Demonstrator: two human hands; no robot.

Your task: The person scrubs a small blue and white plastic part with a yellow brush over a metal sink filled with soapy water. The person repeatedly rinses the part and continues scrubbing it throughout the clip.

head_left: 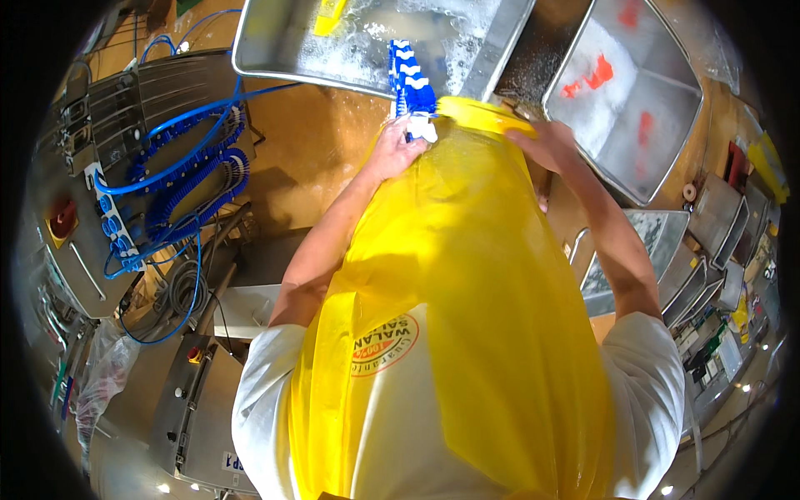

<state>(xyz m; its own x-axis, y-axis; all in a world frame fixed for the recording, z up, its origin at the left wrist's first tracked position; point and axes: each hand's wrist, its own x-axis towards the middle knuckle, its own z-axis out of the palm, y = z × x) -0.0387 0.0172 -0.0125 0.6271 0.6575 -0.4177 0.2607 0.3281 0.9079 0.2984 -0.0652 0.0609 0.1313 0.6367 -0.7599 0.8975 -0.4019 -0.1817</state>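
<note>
My left hand point(398, 150) is closed on the near end of a blue-and-white segmented plastic strip point(408, 79), which looks like a length of conveyor chain. The strip runs away from me over the near rim of a metal sink point(333, 82) and into foamy water. A long yellow tool point(479, 115), perhaps a scrubbing brush, is gripped at its right end by my right hand point(546, 143). Its left end lies close beside the strip; I cannot tell whether they touch. Another yellow piece point(330, 17) is in the sink at the back left.
On the right stands a second metal basin point(621, 108) with foam and red pieces. To the left, blue hoses point(175, 187) hang by a metal machine point(79, 258) with a red knob. A control cabinet point(208, 417) is at lower left. Metal containers point(717, 217) line the far right.
</note>
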